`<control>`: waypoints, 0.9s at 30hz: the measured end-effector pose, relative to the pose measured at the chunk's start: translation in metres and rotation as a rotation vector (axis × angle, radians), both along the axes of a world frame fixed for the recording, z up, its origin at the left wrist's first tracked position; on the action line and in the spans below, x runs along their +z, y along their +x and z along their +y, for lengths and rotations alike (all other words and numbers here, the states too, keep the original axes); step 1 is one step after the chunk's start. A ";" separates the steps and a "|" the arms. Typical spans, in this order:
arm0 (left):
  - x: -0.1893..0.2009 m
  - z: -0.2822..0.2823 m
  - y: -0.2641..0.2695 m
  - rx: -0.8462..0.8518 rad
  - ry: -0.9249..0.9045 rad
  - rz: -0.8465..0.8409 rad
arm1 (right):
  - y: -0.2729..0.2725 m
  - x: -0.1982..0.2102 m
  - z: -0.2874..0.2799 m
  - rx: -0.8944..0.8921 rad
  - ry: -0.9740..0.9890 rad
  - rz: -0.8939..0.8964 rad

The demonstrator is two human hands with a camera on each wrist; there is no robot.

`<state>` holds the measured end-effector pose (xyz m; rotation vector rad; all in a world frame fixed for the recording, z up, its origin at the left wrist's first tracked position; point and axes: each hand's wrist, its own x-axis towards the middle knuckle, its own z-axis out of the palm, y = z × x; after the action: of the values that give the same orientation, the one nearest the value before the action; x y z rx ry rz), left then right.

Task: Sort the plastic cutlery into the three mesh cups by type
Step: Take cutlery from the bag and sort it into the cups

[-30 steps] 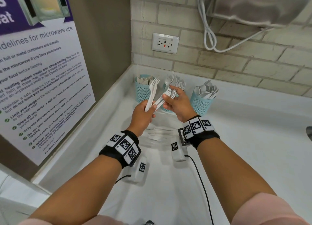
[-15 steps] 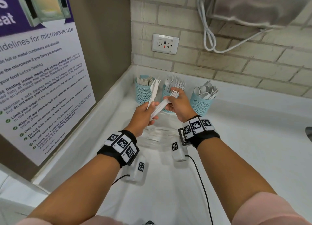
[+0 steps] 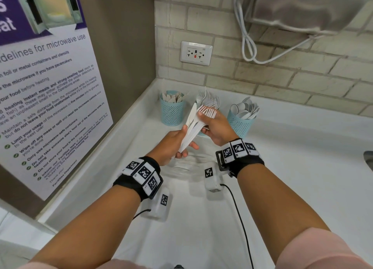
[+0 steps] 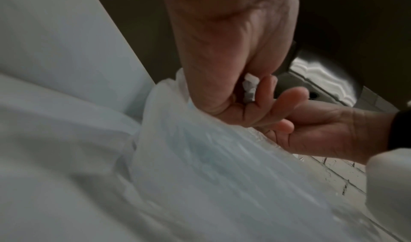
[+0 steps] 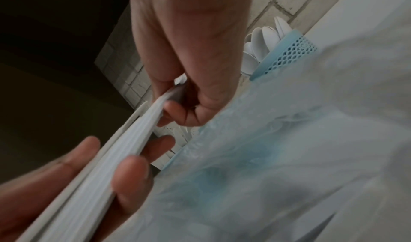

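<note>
Cutlery bundle (image 3: 192,127): white plastic pieces held above the counter, between both hands, in front of the middle cup; handles low at 7 o'clock, heads up at 1 o'clock; knife blade (image 3: 191,115) on the left side, fork tines (image 3: 207,111) fanned on the right.
Left hand (image 3: 173,143): curled round the handle ends, thumb on top, fingers beneath; from the right wrist view, thumb and fingers clamp the stacked handles (image 5: 106,166).
Right hand (image 3: 216,129): fingers and thumb pinch the upper part of the bundle just under the tines; from the left wrist view, white handle ends (image 4: 250,91) poke out between the curled fingers.
Left mesh cup (image 3: 171,113): teal, at 11 o'clock from the hands, near the corner, filled with knives.
Middle mesh cup (image 3: 201,133): mostly hidden behind the hands, forks (image 3: 210,100) standing up out of it.
Right mesh cup (image 3: 239,125): teal, at 1 o'clock from the hands, holds spoons (image 3: 245,109).
Counter (image 3: 292,167): white, cups in a row along the back wall.
Clear plastic wrap (image 3: 187,164): lies on the counter under the hands; blurred in both wrist views.
Wall outlet (image 3: 196,53): on the brick wall at 12 o'clock.
Poster (image 3: 46,99): microwave guidelines, on the side wall at 9 o'clock.
</note>
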<state>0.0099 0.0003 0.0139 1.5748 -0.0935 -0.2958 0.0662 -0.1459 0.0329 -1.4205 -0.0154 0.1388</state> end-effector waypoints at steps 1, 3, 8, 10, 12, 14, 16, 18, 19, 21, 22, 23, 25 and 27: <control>0.000 0.000 0.000 0.017 -0.003 0.002 | 0.001 -0.001 0.000 -0.015 0.005 0.007; -0.002 -0.001 0.000 0.070 -0.005 -0.004 | 0.000 0.000 0.000 -0.054 -0.004 0.016; -0.005 -0.001 0.004 0.123 -0.029 -0.024 | -0.002 0.002 0.000 -0.077 -0.100 0.046; -0.005 0.000 0.006 0.117 -0.022 -0.012 | 0.001 0.004 -0.005 -0.052 -0.175 0.027; -0.003 0.000 0.008 0.132 -0.026 0.006 | 0.007 0.011 -0.012 -0.086 -0.210 -0.062; -0.001 0.000 0.011 0.176 -0.056 0.032 | 0.015 0.025 -0.022 -0.207 -0.197 -0.192; 0.002 0.000 0.014 0.220 -0.080 0.052 | 0.024 0.042 -0.031 -0.384 -0.194 -0.322; 0.006 0.001 0.017 0.242 -0.095 0.059 | 0.034 0.058 -0.038 -0.553 -0.250 -0.442; 0.007 0.001 0.019 0.246 -0.105 0.061 | 0.039 0.063 -0.039 -0.608 -0.300 -0.500; 0.010 0.000 0.022 0.243 -0.128 0.067 | 0.048 0.068 -0.038 -0.643 -0.444 -0.615; 0.011 -0.001 0.023 0.240 -0.145 0.073 | 0.051 0.066 -0.036 -0.625 -0.525 -0.664; 0.011 -0.002 0.023 0.238 -0.165 0.082 | 0.054 0.064 -0.033 -0.589 -0.593 -0.700; 0.012 -0.003 0.024 0.230 -0.206 0.108 | 0.058 0.054 -0.027 -0.498 -0.710 -0.738; 0.012 -0.003 0.025 0.217 -0.244 0.126 | 0.063 0.043 -0.021 -0.401 -0.849 -0.743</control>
<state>0.0345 -0.0025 0.0260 1.3079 0.1348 -0.2043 0.1295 -0.1667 0.0761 -2.2123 -0.3120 -0.8074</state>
